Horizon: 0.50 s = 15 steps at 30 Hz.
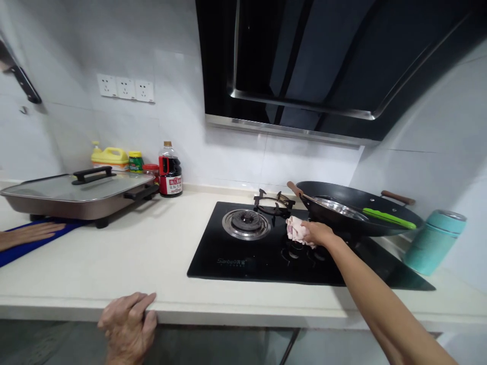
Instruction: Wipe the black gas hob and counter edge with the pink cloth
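At the counter's front edge is my left hand (130,324), loosely bent, thumb and forefinger apart, holding nothing. My right hand (319,234) is closed on a crumpled pale pink cloth (299,230). It presses the cloth against the black glass gas stove (236,268), close to the knobs (292,253). The left burner (246,223) is bare; its pan support (274,202) sits behind it. To the right of the cloth, a black wok (323,190) rests over the other side, holding a metal lid or pan (338,207) and a green-handled utensil (388,218).
Another person's hand (36,233) lies flat on a blue cloth (15,253) beside a lidded electric pan (76,195). Behind stand a soy sauce bottle (170,172) and a yellow jug (110,157). A turquoise container (433,243) leans at right, under the range hood (304,66).
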Motion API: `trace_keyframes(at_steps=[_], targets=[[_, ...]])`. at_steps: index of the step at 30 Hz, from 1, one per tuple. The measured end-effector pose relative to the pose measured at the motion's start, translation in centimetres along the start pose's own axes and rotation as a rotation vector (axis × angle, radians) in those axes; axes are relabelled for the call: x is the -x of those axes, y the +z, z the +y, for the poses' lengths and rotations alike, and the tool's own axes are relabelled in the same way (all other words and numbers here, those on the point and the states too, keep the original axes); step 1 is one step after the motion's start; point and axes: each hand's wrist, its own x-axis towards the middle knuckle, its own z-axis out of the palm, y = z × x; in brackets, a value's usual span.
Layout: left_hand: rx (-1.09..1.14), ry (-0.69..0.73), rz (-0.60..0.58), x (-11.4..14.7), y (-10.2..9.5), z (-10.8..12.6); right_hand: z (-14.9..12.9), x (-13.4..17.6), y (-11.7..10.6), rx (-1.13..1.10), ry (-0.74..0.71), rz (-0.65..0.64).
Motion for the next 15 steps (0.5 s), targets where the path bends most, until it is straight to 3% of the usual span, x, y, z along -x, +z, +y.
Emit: trace_keyframes(at_steps=[5,15], targets=[[-0.074,0.16,0.109,-0.9,-0.4,0.5,0.5,-0.4,-0.3,-0.004,0.085,0.004],[-0.077,0.17,0.082,-1.2,-0.5,0.2,4.3,1.9,0.6,-0.245,0.212,0.063]])
